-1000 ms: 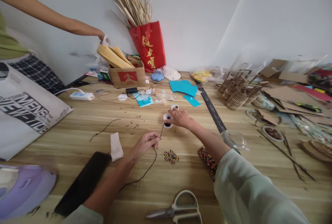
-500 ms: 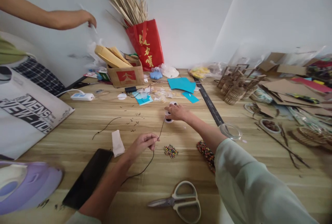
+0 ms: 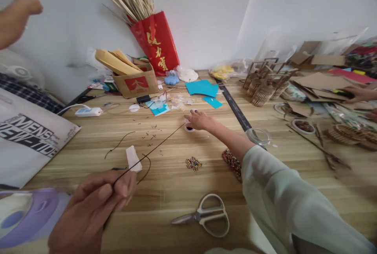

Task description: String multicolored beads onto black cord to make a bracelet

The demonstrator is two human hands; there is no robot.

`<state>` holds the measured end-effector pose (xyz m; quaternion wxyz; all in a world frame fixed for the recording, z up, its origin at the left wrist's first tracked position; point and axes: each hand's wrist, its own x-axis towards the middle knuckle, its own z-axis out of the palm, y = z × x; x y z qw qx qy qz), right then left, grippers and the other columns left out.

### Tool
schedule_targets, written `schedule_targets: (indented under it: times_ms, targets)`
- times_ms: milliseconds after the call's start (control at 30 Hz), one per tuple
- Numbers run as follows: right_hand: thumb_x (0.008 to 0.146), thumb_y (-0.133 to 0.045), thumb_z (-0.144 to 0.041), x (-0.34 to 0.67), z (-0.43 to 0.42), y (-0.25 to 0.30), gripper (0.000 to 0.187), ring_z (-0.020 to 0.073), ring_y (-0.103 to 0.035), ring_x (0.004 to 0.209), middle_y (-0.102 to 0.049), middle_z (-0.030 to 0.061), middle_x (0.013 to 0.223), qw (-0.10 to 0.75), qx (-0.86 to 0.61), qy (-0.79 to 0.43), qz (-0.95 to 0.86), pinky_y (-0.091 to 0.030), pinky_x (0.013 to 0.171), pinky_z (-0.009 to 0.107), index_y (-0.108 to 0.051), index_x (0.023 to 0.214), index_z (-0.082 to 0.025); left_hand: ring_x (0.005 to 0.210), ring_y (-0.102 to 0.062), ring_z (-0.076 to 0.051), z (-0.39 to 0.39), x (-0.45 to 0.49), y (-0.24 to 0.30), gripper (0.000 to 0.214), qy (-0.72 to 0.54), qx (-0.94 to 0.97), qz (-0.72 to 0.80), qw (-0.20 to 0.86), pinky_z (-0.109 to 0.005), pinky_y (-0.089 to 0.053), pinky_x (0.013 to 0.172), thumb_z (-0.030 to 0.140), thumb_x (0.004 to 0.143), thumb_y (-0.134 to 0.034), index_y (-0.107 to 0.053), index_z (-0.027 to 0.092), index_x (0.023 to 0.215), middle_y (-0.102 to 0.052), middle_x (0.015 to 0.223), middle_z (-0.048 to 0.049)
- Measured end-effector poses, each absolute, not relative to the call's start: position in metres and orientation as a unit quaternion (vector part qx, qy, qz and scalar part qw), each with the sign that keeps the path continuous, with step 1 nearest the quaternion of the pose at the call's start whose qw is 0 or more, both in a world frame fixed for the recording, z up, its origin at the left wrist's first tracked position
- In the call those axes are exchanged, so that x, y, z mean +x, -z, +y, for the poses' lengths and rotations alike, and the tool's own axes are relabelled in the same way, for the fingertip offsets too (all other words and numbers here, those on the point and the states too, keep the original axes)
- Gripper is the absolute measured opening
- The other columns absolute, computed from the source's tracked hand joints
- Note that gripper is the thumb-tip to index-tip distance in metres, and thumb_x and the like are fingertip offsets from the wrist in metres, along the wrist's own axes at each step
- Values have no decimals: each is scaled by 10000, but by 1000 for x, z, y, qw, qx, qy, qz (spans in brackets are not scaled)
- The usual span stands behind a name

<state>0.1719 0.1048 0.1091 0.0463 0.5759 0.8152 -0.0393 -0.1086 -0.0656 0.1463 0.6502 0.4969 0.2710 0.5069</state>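
A dark thin cord (image 3: 159, 145) stretches taut between my two hands. My left hand (image 3: 97, 203) is closed in a pinch on the cord at the lower left, close to the camera, and a loose end curls beyond it. Over a white spool (image 3: 190, 129) at mid-table, my right hand (image 3: 198, 120) has its fingers closed on it, hiding part of it; the cord runs from there. A small pile of colorful beads (image 3: 193, 163) lies between my hands. A bundle of strung beads (image 3: 231, 163) is below my right forearm. Scissors (image 3: 203, 215) lie at the front.
A white paper strip (image 3: 134, 158), cut cord (image 3: 119, 144) and black snippets lie left. Behind are blue paper (image 3: 202, 88), a cardboard box (image 3: 138, 83) and a red bag (image 3: 159, 46). Right are a tape roll (image 3: 258, 136) and small baskets (image 3: 262, 89). Other people's hands (image 3: 22, 10) show at both edges.
My left hand has drawn back toward the lower left, lengthening the taut cord. My right hand stays at the spool. Another person's arm at upper left moved left; a hand appeared at right.
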Motion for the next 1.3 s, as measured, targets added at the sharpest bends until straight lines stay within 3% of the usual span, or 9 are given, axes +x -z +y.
schedule_targets:
  times_ms: [67, 167, 267, 400, 600, 700, 867, 1133, 1300]
  targets:
    - [951, -469, -351, 162, 83, -126, 356, 332, -464, 1155, -468, 203, 1283, 16, 577, 14, 816, -375, 913, 435, -501, 1227, -128, 520, -500, -127, -68, -102, -154, 151, -498, 499, 254, 663, -247, -407, 473, 304, 809, -635, -695, 193, 725, -501, 554, -19]
    - [997, -354, -349, 149, 36, -154, 319, 230, -567, 954, -604, 141, 1058, -99, 487, 61, 866, -415, 829, 347, -571, 1051, -123, 548, -502, -115, -64, -86, -157, 143, -480, 509, 232, 675, -229, -421, 511, 301, 840, -612, -690, 187, 802, -502, 581, -5]
    - [995, -377, -327, 141, -10, -169, 289, 161, -586, 823, -641, 68, 922, -175, 361, 242, 884, -424, 761, 277, -593, 979, -136, 558, -484, -113, -60, -68, -151, 165, -488, 474, 242, 692, -223, -433, 554, 304, 859, -600, -678, 169, 804, -465, 518, 13]
    - [934, -513, -295, 131, -47, -150, 200, 146, -568, 958, -609, 31, 1014, -268, 213, 537, 771, -434, 842, 250, -550, 1076, -160, 582, -514, -116, -64, -53, -140, 157, -515, 397, 272, 710, -239, -456, 589, 315, 821, -645, -662, 172, 758, -530, 584, 8]
    - [736, -725, -446, 116, -67, -96, 457, 124, -596, 722, -571, 15, 852, -298, 198, 759, 544, -479, 669, 252, -553, 1035, -147, 739, -599, -169, -77, -48, -128, 126, -556, 385, 353, 646, -302, -504, 716, 301, 757, -707, -701, 177, 744, -633, 732, -27]
    - [755, -677, -526, 122, -74, -80, 457, 63, -494, 526, -523, -42, 675, -315, 234, 759, 520, -421, 516, 193, -555, 978, -147, 740, -591, -175, -81, -48, -124, 131, -598, 431, 343, 583, -306, -500, 743, 314, 749, -712, -716, 185, 729, -638, 682, -25]
    - [867, -561, -461, 153, -86, -72, 362, 50, -344, 501, -422, -57, 568, -309, 348, 660, 590, -279, 461, 171, -583, 751, -119, 658, -566, -155, -83, -53, -116, 193, -615, 394, 383, 566, -275, -493, 658, 367, 744, -711, -697, 180, 700, -598, 600, -10]
    - [930, -460, -330, 184, -86, -53, 315, 75, -382, 552, -435, -39, 601, -294, 417, 520, 685, -276, 504, 187, -642, 796, -111, 607, -610, -142, -86, -77, -62, 195, -554, 320, 504, 579, -264, -533, 633, 321, 619, -789, -716, 160, 698, -672, 625, -10]
    - [933, -467, -285, 183, -84, -38, 285, 82, -404, 556, -454, -37, 600, -274, 431, 451, 732, -273, 515, 195, -596, 727, -135, 721, -677, -209, -95, -93, -41, 323, -423, 389, 621, 534, -302, -549, 729, 444, 631, -754, -706, 155, 767, -728, 704, -45]
